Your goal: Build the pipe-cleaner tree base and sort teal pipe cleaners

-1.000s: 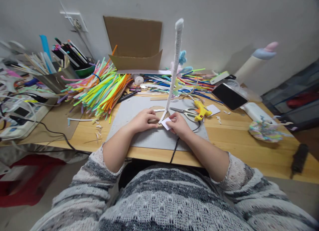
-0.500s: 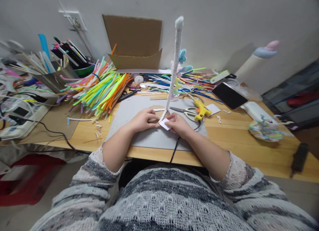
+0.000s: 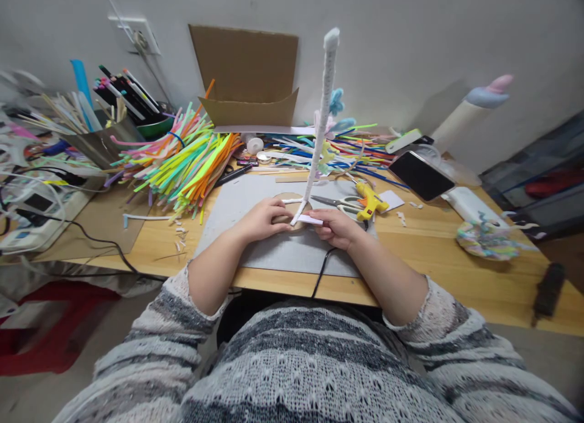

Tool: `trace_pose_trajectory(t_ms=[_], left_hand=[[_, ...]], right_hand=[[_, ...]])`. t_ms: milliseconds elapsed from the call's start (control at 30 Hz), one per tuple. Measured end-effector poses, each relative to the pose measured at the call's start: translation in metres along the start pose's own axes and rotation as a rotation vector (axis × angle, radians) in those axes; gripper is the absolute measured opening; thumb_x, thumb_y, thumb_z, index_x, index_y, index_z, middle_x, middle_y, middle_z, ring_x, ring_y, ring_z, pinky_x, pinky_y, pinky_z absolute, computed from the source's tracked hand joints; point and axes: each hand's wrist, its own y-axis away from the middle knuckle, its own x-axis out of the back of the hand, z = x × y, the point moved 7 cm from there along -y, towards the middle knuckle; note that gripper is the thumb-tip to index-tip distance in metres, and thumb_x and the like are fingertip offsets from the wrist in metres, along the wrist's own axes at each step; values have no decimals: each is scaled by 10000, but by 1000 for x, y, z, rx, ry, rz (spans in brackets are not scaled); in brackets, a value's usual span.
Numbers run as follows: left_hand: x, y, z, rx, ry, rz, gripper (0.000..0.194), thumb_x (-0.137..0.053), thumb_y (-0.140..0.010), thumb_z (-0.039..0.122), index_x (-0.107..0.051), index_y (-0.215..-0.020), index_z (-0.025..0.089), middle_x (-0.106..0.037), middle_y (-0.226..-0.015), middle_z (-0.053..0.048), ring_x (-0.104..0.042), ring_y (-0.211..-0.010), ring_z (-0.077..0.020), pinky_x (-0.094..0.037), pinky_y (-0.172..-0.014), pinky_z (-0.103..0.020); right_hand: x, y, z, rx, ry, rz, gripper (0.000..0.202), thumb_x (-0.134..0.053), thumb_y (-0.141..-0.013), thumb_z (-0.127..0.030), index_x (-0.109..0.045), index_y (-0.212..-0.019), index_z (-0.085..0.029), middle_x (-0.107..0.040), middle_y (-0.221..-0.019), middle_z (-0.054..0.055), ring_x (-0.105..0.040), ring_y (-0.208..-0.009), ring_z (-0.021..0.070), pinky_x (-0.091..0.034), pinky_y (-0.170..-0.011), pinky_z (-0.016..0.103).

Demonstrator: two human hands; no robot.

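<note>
A tall white fuzzy stem (image 3: 322, 112), wrapped like pipe cleaner, stands upright from a round cardboard base (image 3: 283, 206) with white fuzzy feet spread over it. Blue, pink and yellow fuzzy flowers (image 3: 336, 101) sit along the stem's right side. My left hand (image 3: 264, 221) grips the left side of the base, its thumb and fingers close to the stem's foot. Between thumb and fingers my right hand (image 3: 337, 227) pinches a small white card (image 3: 309, 219), seen nearly edge-on beside the foot. Whether the card touches the stem I cannot tell.
Under the work lies a grey board (image 3: 278, 257). Scissors (image 3: 337, 202) and a yellow glue gun (image 3: 370, 201) lie right of the stem; the black cord (image 3: 322, 271) runs over the front edge. Bundled pipe cleaners (image 3: 191, 173), a phone (image 3: 421, 175) and a cardboard box (image 3: 249, 114) stand around.
My right hand has turned the white card from face-up to nearly edge-on and drawn slightly right. My left hand stays at the base.
</note>
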Motion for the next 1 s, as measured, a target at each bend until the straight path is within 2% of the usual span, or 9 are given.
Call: trace_pose_trajectory(t_ms=[167, 333, 467, 633, 767, 900, 1000], left_hand=[[-5, -3, 4, 35, 87, 77, 232, -711, -727, 261, -648, -926, 159, -567, -913, -56, -542, -866, -186, -433, -773, -312], [-12, -6, 5, 60, 89, 90, 191, -726, -702, 229, -643, -858, 155, -551, -879, -43, -535, -843, -180, -435, -765, -308], [-14, -6, 8, 29, 68, 89, 116, -710, -722, 208, -676, -825, 167, -557, -890, -49, -536, -876, -184, -432, -804, -322], [-14, -7, 13, -19, -2, 115, 47, -640, -792, 188, -674, -784, 156, -596, -812, -50, -548, -811, -173, -431, -773, -311], [-13, -8, 15, -9, -46, 75, 50, -624, -797, 170, -649, -758, 152, -622, -796, -50, -556, -804, -177, -434, -774, -310], [-9, -5, 12, 16, 14, 6, 103, -579, -812, 141, -616, -717, 153, -619, -841, -50, -559, -826, -167, -439, -787, -303], [-4, -2, 9, 16, 42, 0, 128, -553, -824, 157, -585, -699, 153, -590, -852, -56, -546, -838, -171, -434, -791, -309]], right_hand=[[-2, -1, 2, -26, -45, -40, 191, -693, -663, -238, -539, -712, -135, -350, -451, -98, -213, -338, 0, -116, -319, 117], [-1, -2, 4, -43, -68, -62, 243, -689, -662, -232, -461, -629, -153, -348, -446, -96, -205, -335, -6, -119, -322, 107], [-1, -2, 4, -52, -70, -72, 240, -682, -670, -232, -458, -634, -155, -341, -445, -99, -199, -334, -5, -118, -323, 104], [-1, -2, 5, -54, -66, -77, 246, -679, -680, -236, -449, -636, -159, -336, -441, -100, -195, -336, -1, -109, -323, 108], [-1, -3, 5, -54, -66, -90, 257, -679, -676, -242, -439, -628, -163, -333, -440, -100, -183, -336, -1, -102, -325, 115], [-2, -3, 4, -49, -65, -106, 258, -678, -677, -245, -441, -623, -161, -334, -448, -100, -180, -341, -2, -101, -328, 118], [-4, -2, 4, -46, -59, -112, 268, -679, -684, -254, -437, -616, -160, -329, -447, -99, -186, -345, -1, -109, -329, 119]])
